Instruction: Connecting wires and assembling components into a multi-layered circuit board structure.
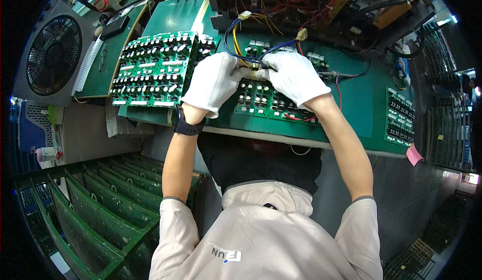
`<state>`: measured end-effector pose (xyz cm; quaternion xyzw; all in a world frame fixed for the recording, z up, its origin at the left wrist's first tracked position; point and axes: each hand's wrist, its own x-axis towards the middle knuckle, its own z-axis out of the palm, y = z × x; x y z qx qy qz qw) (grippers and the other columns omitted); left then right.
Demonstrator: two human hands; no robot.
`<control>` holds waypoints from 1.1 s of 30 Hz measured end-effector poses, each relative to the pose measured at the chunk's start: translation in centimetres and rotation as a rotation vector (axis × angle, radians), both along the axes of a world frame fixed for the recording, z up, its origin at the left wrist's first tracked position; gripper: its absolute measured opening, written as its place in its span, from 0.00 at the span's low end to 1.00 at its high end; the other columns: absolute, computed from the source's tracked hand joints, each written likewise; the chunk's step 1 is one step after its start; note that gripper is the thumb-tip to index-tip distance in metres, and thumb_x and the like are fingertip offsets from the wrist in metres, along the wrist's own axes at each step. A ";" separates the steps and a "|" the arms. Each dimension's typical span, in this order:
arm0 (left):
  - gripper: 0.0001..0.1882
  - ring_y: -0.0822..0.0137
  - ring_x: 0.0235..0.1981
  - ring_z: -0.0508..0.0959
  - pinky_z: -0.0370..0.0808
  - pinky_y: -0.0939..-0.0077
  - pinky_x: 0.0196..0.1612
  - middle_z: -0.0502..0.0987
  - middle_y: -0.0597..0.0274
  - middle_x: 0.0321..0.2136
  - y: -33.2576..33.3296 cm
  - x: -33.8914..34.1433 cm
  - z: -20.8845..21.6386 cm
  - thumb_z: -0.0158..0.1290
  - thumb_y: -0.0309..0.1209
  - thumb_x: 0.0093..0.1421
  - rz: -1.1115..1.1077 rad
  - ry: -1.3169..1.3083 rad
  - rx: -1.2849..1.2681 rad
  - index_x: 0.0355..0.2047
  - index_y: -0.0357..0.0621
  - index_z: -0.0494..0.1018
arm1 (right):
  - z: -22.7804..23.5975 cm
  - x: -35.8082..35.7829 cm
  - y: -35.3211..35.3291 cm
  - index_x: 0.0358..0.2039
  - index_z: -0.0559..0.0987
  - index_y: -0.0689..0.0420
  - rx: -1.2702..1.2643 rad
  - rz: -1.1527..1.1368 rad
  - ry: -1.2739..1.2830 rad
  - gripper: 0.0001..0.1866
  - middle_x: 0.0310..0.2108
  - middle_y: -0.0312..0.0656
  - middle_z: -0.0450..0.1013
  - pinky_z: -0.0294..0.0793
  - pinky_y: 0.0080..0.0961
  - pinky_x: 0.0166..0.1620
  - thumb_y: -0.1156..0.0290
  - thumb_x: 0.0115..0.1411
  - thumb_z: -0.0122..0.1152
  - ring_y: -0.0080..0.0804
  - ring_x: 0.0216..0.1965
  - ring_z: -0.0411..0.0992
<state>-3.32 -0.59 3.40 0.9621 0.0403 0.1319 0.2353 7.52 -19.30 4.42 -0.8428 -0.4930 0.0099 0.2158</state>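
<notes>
White gloves cover both of my hands, which meet over a green circuit board on the green work table. My left hand is closed, its thumb and fingertips pinching a small pale wire connector. From the other side, my right hand closes its fingers on the same connector. Blue and yellow wires loop up from it toward a white plug. My fingers partly hide the connector, so I cannot tell whether it is seated on the board. A red wire lies across the board's right part.
A stack of populated circuit boards stands left of my left hand. An open rack of electronics and cables rises behind the work. More boards lie at the right edge, by a pink note. A fan and green slotted rack are leftward.
</notes>
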 end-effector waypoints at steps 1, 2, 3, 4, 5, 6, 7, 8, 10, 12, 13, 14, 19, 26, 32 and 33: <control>0.11 0.47 0.31 0.81 0.76 0.60 0.34 0.80 0.47 0.28 0.1 0.0 -0.2 0.62 0.32 0.58 0.002 0.005 0.000 0.36 0.37 0.80 | 0.0 0.0 0.1 0.34 0.81 0.57 0.000 0.002 0.005 0.13 0.31 0.49 0.77 0.73 0.46 0.42 0.59 0.61 0.61 0.51 0.37 0.75; 0.11 0.46 0.29 0.80 0.75 0.59 0.32 0.78 0.46 0.25 0.2 0.0 -0.6 0.62 0.34 0.57 -0.010 -0.060 -0.034 0.31 0.37 0.78 | -0.1 0.1 0.2 0.34 0.81 0.57 0.007 0.007 0.020 0.14 0.30 0.49 0.77 0.73 0.46 0.42 0.58 0.61 0.61 0.51 0.37 0.75; 0.14 0.46 0.28 0.79 0.74 0.58 0.31 0.76 0.46 0.23 0.2 0.1 -0.7 0.63 0.36 0.57 -0.025 -0.127 -0.068 0.25 0.37 0.76 | -0.2 0.1 0.3 0.34 0.81 0.57 0.013 0.009 0.035 0.14 0.30 0.49 0.77 0.73 0.46 0.42 0.58 0.61 0.61 0.51 0.37 0.75; 0.14 0.46 0.28 0.79 0.74 0.58 0.31 0.76 0.46 0.23 0.2 0.1 -0.7 0.63 0.36 0.57 -0.025 -0.123 -0.070 0.25 0.37 0.76 | -0.3 0.2 0.3 0.34 0.81 0.57 0.011 0.008 0.038 0.14 0.30 0.49 0.77 0.73 0.46 0.42 0.58 0.61 0.61 0.51 0.37 0.75; 0.13 0.45 0.28 0.79 0.74 0.58 0.31 0.77 0.46 0.24 0.2 0.1 -0.5 0.63 0.35 0.56 -0.010 -0.080 -0.072 0.27 0.37 0.77 | -0.4 0.4 0.3 0.34 0.81 0.57 0.017 0.013 0.020 0.14 0.30 0.49 0.77 0.73 0.46 0.42 0.58 0.61 0.61 0.51 0.37 0.75; 0.12 0.45 0.29 0.79 0.75 0.59 0.32 0.78 0.46 0.25 0.1 0.0 -0.4 0.63 0.35 0.56 0.007 -0.035 -0.076 0.29 0.37 0.78 | -0.3 0.4 0.3 0.34 0.82 0.57 0.022 0.018 0.003 0.14 0.30 0.49 0.77 0.73 0.47 0.42 0.58 0.61 0.61 0.51 0.38 0.75; 0.12 0.45 0.29 0.79 0.75 0.59 0.32 0.78 0.46 0.25 0.0 0.0 -0.5 0.63 0.35 0.56 0.008 -0.031 -0.079 0.29 0.37 0.78 | -0.1 0.3 0.3 0.35 0.82 0.56 0.026 0.023 -0.014 0.14 0.30 0.49 0.77 0.73 0.47 0.42 0.58 0.61 0.61 0.51 0.38 0.75; 0.11 0.46 0.29 0.80 0.75 0.60 0.32 0.78 0.46 0.26 -0.1 0.0 -0.6 0.63 0.34 0.56 -0.018 -0.087 -0.140 0.30 0.37 0.79 | 0.3 0.2 0.3 0.36 0.82 0.56 -0.058 -0.007 0.012 0.14 0.31 0.49 0.78 0.73 0.47 0.43 0.59 0.61 0.61 0.51 0.39 0.76; 0.11 0.46 0.30 0.80 0.76 0.61 0.34 0.80 0.46 0.28 -0.2 -0.2 -0.1 0.63 0.32 0.56 -0.027 -0.094 -0.163 0.34 0.37 0.81 | -0.5 0.6 0.1 0.36 0.82 0.56 -0.022 0.012 -0.017 0.13 0.31 0.49 0.78 0.74 0.47 0.44 0.59 0.61 0.60 0.51 0.39 0.76; 0.11 0.46 0.31 0.80 0.76 0.61 0.34 0.80 0.46 0.28 -0.1 -0.4 -0.5 0.63 0.33 0.56 -0.017 -0.103 -0.174 0.34 0.37 0.81 | 0.4 0.3 0.4 0.38 0.83 0.57 -0.086 0.007 -0.001 0.13 0.33 0.50 0.78 0.74 0.46 0.46 0.62 0.61 0.58 0.51 0.40 0.76; 0.11 0.47 0.31 0.80 0.76 0.61 0.34 0.80 0.46 0.28 -0.1 -0.5 -0.7 0.63 0.33 0.56 -0.011 -0.119 -0.183 0.34 0.37 0.81 | 0.0 0.4 0.3 0.38 0.83 0.57 -0.089 0.011 0.003 0.13 0.33 0.50 0.78 0.74 0.46 0.46 0.62 0.61 0.58 0.51 0.40 0.76; 0.11 0.47 0.31 0.80 0.76 0.61 0.34 0.80 0.46 0.28 0.0 -0.5 -0.9 0.63 0.33 0.56 -0.006 -0.115 -0.186 0.34 0.37 0.81 | -0.4 0.6 0.1 0.38 0.83 0.57 -0.044 0.021 -0.033 0.13 0.33 0.50 0.78 0.74 0.46 0.46 0.63 0.61 0.58 0.51 0.40 0.76; 0.12 0.47 0.30 0.80 0.76 0.61 0.33 0.80 0.47 0.27 -0.1 0.0 -1.5 0.64 0.35 0.56 -0.006 -0.145 -0.208 0.34 0.38 0.81 | 0.1 0.6 0.3 0.36 0.83 0.58 -0.020 0.030 -0.069 0.12 0.32 0.51 0.78 0.75 0.47 0.45 0.65 0.60 0.56 0.52 0.38 0.76; 0.13 0.47 0.29 0.80 0.75 0.60 0.32 0.79 0.47 0.26 -0.2 0.1 -1.8 0.63 0.36 0.57 -0.029 -0.181 -0.194 0.33 0.38 0.80 | -0.2 1.0 -0.1 0.38 0.82 0.60 -0.044 0.042 -0.029 0.13 0.34 0.51 0.78 0.75 0.47 0.47 0.66 0.59 0.56 0.53 0.40 0.76; 0.12 0.48 0.30 0.79 0.74 0.60 0.34 0.78 0.49 0.26 -0.1 -0.2 -2.1 0.63 0.35 0.57 -0.051 -0.227 -0.214 0.35 0.39 0.80 | -0.8 1.4 -0.1 0.40 0.82 0.61 -0.034 0.078 -0.060 0.15 0.36 0.53 0.78 0.75 0.46 0.47 0.64 0.60 0.57 0.52 0.41 0.76; 0.11 0.48 0.30 0.79 0.74 0.60 0.34 0.78 0.49 0.26 0.0 -0.1 -2.5 0.63 0.34 0.57 -0.048 -0.221 -0.228 0.36 0.39 0.80 | -0.9 1.4 -0.3 0.40 0.82 0.61 -0.022 0.081 -0.075 0.15 0.36 0.52 0.78 0.75 0.45 0.47 0.63 0.60 0.58 0.52 0.41 0.76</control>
